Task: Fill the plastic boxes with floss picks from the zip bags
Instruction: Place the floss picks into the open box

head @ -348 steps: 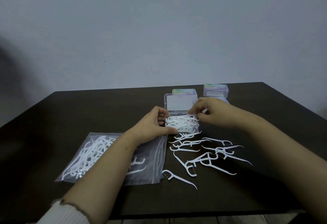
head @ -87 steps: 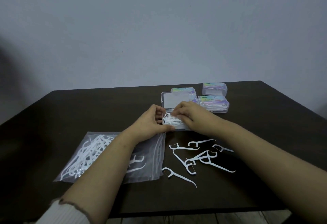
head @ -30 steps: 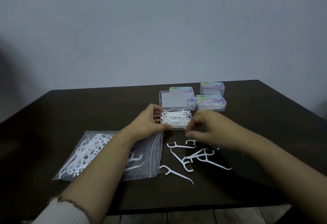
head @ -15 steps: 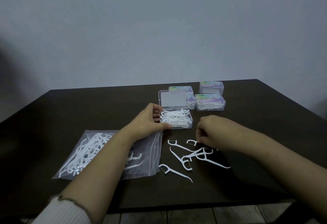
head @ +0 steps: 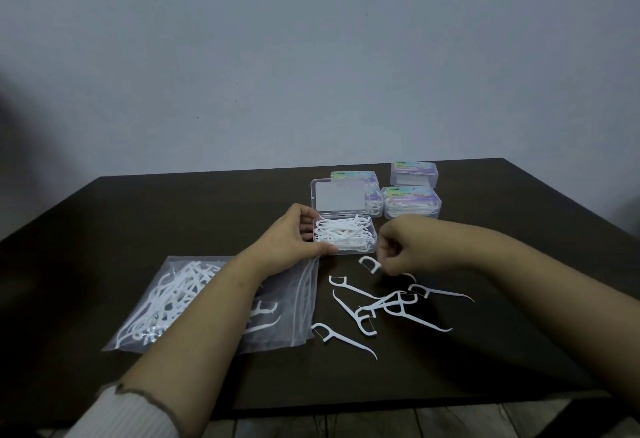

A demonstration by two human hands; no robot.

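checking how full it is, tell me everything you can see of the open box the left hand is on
The open box is a small clear plastic case with rounded corners. Its hinged lid stands up at the far side. The tray holds a loose heap of white floss picks, about up to the rim. It sits on the dark table, in front of a closed box. The left hand grips its left side, thumb along the near edge.

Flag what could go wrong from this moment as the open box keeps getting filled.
1. The open box is already heaped with picks; more may spill over its rim or block the raised lid.
2. The right hand pinches one pick by its end, so it could slip.
3. The loose picks overlap, so lifting one may drag others.
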